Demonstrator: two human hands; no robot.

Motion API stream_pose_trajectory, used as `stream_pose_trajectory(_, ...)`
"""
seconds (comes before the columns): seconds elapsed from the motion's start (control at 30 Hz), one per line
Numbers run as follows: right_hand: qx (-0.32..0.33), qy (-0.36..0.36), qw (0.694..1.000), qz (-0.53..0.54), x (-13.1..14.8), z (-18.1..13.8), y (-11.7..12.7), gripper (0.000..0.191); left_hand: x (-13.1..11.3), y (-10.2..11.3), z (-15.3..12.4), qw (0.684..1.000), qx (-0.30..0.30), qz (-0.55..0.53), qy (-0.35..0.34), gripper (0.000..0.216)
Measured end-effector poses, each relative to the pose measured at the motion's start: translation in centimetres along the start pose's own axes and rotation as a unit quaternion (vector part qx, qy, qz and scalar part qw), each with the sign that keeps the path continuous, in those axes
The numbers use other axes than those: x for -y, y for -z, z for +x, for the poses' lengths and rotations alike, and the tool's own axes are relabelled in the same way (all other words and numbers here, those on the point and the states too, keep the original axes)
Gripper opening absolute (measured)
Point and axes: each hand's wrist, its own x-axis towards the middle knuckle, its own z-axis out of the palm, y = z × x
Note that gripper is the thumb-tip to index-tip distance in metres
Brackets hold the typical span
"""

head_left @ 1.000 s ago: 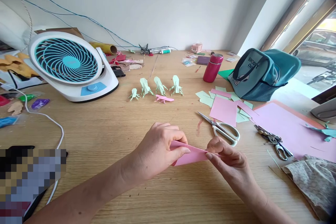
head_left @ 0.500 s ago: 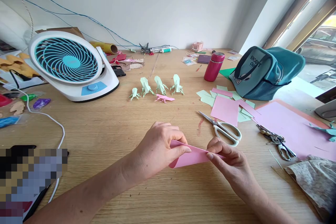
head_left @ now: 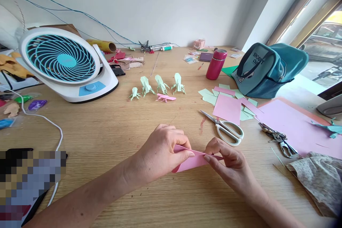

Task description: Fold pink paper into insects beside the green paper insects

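Both of my hands pinch a sheet of pink paper (head_left: 192, 162) that is bent over along its upper edge, held just above the wooden table. My left hand (head_left: 165, 149) closes thumb and fingers on its left part. On the right part, my right hand (head_left: 227, 158) grips the upper edge between thumb and index finger. Beyond the hands stand several pale green folded paper insects (head_left: 161, 84), with a pink folded paper insect (head_left: 166, 97) in front of them. A pair of white-handled scissors (head_left: 226, 128) lies open behind my right hand.
Pink and green paper pieces (head_left: 227, 107) lie past the scissors, near a magenta flask (head_left: 216, 65) and a teal bag (head_left: 263, 71). Keys (head_left: 279, 139) and crumpled cloth (head_left: 316, 181) are at right. A white fan (head_left: 62, 64) and a white cable (head_left: 57, 128) occupy the left.
My right hand has slid slightly left along the paper's upper edge, closer to my left hand. The left hand keeps its hold. The whole view has shifted slightly.
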Motion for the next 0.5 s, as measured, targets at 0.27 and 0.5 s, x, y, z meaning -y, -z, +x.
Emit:
stream_pose_trajectory(0.27,0.000,0.011,0.999,-0.042,0.64,0.05,0.03,0.019,0.03,-0.22,0.03,1.000,0.012,0.000,0.002,0.019)
stream_pose_trajectory(0.5,0.000,0.008,0.999,-0.036,0.62,0.09,-0.03,0.019,0.30,-0.29,0.00,1.000,0.011,0.004,-0.005,0.018)
